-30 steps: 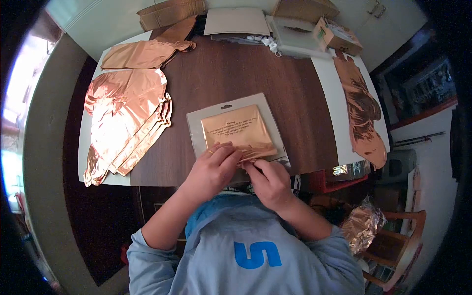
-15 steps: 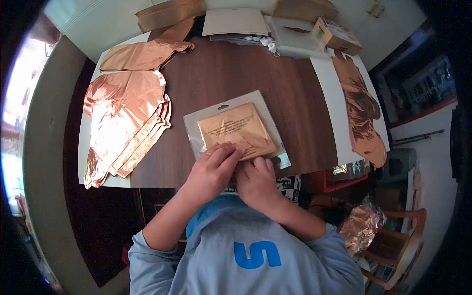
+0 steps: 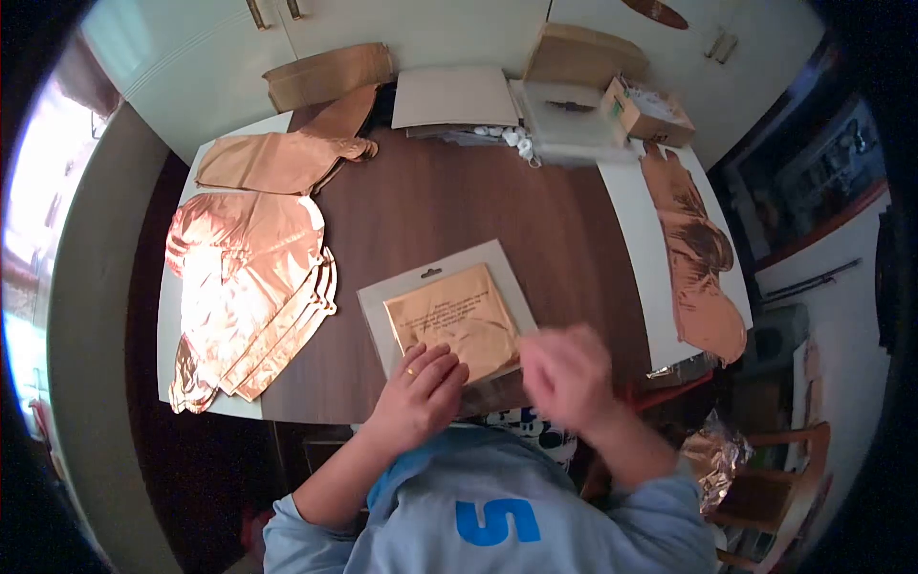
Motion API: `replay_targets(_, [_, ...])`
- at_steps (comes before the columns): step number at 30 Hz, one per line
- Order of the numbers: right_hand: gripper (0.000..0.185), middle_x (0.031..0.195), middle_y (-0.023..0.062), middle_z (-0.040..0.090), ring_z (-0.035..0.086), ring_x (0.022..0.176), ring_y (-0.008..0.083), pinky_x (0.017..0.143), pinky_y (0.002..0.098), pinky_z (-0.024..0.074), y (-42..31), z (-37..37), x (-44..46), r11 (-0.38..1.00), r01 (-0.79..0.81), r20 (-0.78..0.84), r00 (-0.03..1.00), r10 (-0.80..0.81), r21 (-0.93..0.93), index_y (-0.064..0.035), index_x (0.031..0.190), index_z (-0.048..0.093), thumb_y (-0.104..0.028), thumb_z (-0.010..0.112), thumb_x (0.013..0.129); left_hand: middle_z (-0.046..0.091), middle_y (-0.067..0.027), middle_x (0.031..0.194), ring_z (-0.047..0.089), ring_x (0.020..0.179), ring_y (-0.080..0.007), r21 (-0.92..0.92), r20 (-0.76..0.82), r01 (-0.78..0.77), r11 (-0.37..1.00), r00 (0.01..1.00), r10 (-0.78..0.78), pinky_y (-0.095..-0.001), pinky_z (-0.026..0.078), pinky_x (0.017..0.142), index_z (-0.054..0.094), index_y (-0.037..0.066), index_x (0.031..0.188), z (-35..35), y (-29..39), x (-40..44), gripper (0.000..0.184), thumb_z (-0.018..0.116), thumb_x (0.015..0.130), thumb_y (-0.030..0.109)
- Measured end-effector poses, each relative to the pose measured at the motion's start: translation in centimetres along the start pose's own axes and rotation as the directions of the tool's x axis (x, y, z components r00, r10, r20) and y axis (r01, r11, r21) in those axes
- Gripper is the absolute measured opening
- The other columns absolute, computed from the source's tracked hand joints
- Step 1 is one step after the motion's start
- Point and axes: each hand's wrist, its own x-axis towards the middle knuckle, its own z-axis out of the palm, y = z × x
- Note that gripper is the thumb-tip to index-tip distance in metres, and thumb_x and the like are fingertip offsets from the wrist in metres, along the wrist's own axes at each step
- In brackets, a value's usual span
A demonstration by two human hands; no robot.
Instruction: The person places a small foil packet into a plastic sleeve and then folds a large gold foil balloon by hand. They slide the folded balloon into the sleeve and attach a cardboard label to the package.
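A clear plastic packet (image 3: 507, 273) with a hang hole and a white backing card lies near the table's front edge. Inside it is a folded rose-gold foil sheet (image 3: 454, 316), seen behind small printed text on the plastic. My left hand (image 3: 419, 387), with a ring on one finger, rests its fingers flat on the packet's lower left part. Off the packet's lower right corner, my right hand (image 3: 569, 378) is raised and smeared by motion, so its fingers do not show clearly.
Flat rose-gold foil balloons (image 3: 249, 258) are stacked at the left, with another foil pile (image 3: 690, 253) at the right. Along the back are grey-white cards (image 3: 454, 96), plastic bags (image 3: 574, 124) and a small cardboard box (image 3: 650, 110). A wooden chair (image 3: 775, 507) stands at lower right.
My right hand has left the packet's lower edge and moved right and up. My left hand stays on the packet. The whole view has tilted, so the table sits lower in it.
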Motion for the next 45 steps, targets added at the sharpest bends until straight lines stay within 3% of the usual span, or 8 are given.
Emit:
replay_targets(3, [0.008, 0.085, 0.013, 0.064, 0.062, 0.075, 0.0341, 0.066, 0.046, 0.0484, 7.8, 2.3, 8.0, 0.983, -0.183, 0.149, 0.972, 0.181, -0.001, -0.0106, 0.089, 0.068, -0.016, 0.063, 0.087, 0.063, -0.0111, 0.112, 0.062, 0.111, -0.0303, 0.035, 0.0, 0.011, 0.999, 1.0, -0.011, -0.0473, 0.049, 0.098, 0.067, 0.005, 0.109, 0.2, 0.1, 0.1, 0.038, 0.077, 0.074, 0.013])
replay_targets(11, [0.019, 0.097, 0.0157, 0.065, 0.066, 0.094, 0.0351, 0.082, 0.0478, 0.0536, 19.8, 11.8, 21.7, 0.886, -0.157, 0.17, 0.952, 0.253, -0.437, -0.0056, 0.091, 0.072, -0.021, 0.06, 0.09, 0.063, -0.01, 0.111, 0.061, 0.113, -0.0283, 0.046, 0.073, 0.025, 0.999, 0.997, -0.029, -0.0469, 0.047, 0.099, 0.067, 0.005, 0.106, -0.6, 0.1, 0.3, 0.035, 0.077, 0.075, 0.017])
replay_targets(17, [0.012, 0.091, 0.014, 0.063, 0.066, 0.087, 0.0346, 0.077, 0.047, 0.0537, 21.7, 14.1, 21.4, 0.848, -0.032, 0.1, 0.99, 0.1, -0.529, -0.0045, 0.08, 0.068, -0.016, 0.064, 0.082, 0.062, -0.0106, 0.109, 0.061, 0.111, -0.0287, 0.058, 0.101, 0.031, 0.998, 0.994, -0.037, -0.049, 0.046, 0.099, 0.066, 0.005, 0.102, -1.2, 0.2, 0.7, 0.032, 0.076, 0.075, 0.02])
replay_targets(20, [0.01, 0.093, 0.0142, 0.065, 0.067, 0.086, 0.0348, 0.074, 0.0463, 0.0533, 20.3, 12.0, 19.7, 0.856, 0.118, 0.115, 0.991, -0.069, -0.503, -0.0054, 0.087, 0.067, -0.015, 0.065, 0.082, 0.062, -0.0105, 0.108, 0.06, 0.111, -0.0288, 0.057, 0.132, 0.073, 0.996, 0.988, -0.08, -0.0513, 0.044, 0.101, 0.066, 0.006, 0.1, -1.6, 0.8, 1.3, 0.031, 0.076, 0.075, 0.021])
replay_targets(25, [0.009, 0.074, 0.0109, 0.063, 0.065, 0.071, 0.0301, 0.066, 0.042, 0.0523, 9.2, 2.8, 11.5, 0.989, -0.144, 0.276, 0.953, 0.128, 0.04, -0.0081, 0.082, 0.06, -0.013, 0.067, 0.079, 0.062, -0.0088, 0.106, 0.06, 0.111, -0.0289, 0.053, 0.057, 0.072, 0.996, 0.996, -0.075, -0.0519, 0.042, 0.103, 0.066, 0.007, 0.098, -0.6, 1.9, 2.5, 0.029, 0.076, 0.075, 0.021])
replay_targets(29, [0.015, 0.072, 0.0085, 0.062, 0.063, 0.068, 0.029, 0.064, 0.0405, 0.0505, 3.7, -2.7, 2.3, 0.987, -0.075, 0.267, 0.963, 0.035, 0.141, -0.0083, 0.08, 0.057, -0.005, 0.071, 0.073, 0.063, -0.0076, 0.106, 0.061, 0.112, -0.0277, 0.063, 0.031, 0.024, 0.998, 0.999, -0.026, -0.0505, 0.043, 0.103, 0.066, 0.007, 0.095, 1.2, 1.3, 1.7, 0.024, 0.075, 0.075, 0.015])
replay_targets(42, [0.02, 0.072, 0.009, 0.051, 0.054, 0.065, 0.0291, 0.063, 0.0422, 0.0447, -1.6, 0.3, -5.1, 0.965, -0.127, 0.002, 0.991, 0.131, -0.231, -0.0078, 0.081, 0.052, -0.006, 0.071, 0.076, 0.067, -0.0125, 0.1, 0.067, 0.103, -0.0303, -0.077, -0.172, 0.025, 0.997, 0.984, -0.038, -0.0463, 0.052, 0.096, 0.067, 0.002, 0.097, 1.9, 2.3, 1.2, 0.023, 0.078, 0.077, 0.003])
replay_targets(45, [0.02, 0.078, 0.0096, 0.06, 0.061, 0.07, 0.0301, 0.065, 0.0405, 0.0503, -1.3, 0.8, -5.1, 0.952, -0.196, 0.117, 0.967, 0.228, -0.234, -0.0052, 0.089, 0.06, -0.006, 0.076, 0.076, 0.067, -0.0122, 0.099, 0.067, 0.104, -0.03, -0.085, -0.172, 0.02, 0.996, 0.984, -0.035, -0.0456, 0.052, 0.097, 0.067, 0.002, 0.096, 1.9, 2.3, 1.2, 0.021, 0.078, 0.077, 0.003])
